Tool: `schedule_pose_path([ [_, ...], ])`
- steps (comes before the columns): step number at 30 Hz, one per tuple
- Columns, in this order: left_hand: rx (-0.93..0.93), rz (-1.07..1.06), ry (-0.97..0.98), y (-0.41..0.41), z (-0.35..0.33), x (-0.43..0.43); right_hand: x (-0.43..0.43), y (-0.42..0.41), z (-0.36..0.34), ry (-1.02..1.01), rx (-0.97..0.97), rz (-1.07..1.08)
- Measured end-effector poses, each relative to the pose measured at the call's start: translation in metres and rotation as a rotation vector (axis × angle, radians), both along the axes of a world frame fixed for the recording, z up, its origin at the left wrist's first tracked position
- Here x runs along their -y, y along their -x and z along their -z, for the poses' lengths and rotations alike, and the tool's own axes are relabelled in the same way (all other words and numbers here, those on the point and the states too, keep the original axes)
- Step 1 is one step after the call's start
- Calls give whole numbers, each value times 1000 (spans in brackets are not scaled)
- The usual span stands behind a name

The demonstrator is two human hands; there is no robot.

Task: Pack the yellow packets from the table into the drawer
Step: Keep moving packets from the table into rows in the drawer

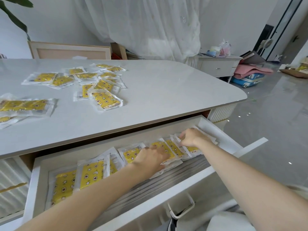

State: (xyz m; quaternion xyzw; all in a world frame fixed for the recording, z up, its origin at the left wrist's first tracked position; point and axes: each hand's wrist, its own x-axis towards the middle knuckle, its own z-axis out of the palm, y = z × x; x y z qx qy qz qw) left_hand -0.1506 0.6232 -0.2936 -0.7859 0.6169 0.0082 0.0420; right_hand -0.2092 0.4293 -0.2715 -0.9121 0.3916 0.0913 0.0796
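The left forearm crosses the front wall of the pulled-out drawer [35,189], which holds a row of yellow packets [93,174] along its back wall, overlapping like shingles from the left corner to the right end; the near strip of its grey striped floor is bare. The left hand [150,158] lies on the middle of the row, fingers straight and spread, pressing down on a packet, thumb at its near edge. Further right, the right hand [193,137] has its fingers curled, pinching the clear edge of the end packet [191,149] beside the right wall. A handle [182,207] hangs on the drawer front. Above, on the table [166,90], loose packets [25,105] lie at the left edge and in a scattered pile [105,99] further in; its right half carries nothing. On the floor at far right stands a blue suitcase [248,79].
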Motion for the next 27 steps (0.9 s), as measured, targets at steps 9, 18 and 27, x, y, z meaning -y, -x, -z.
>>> schedule_pose_path([
  [9, -113, 39, -31, -7, 9, -8, -7, 7, 1, 47, -194, -124],
  [18, -225, -101, -38, -10, -29, -24, -42, 4, -44, 37, -134, -264],
  [27, -109, -159, -1, -9, -110, -80, -100, -6, -115, 35, 189, -387],
])
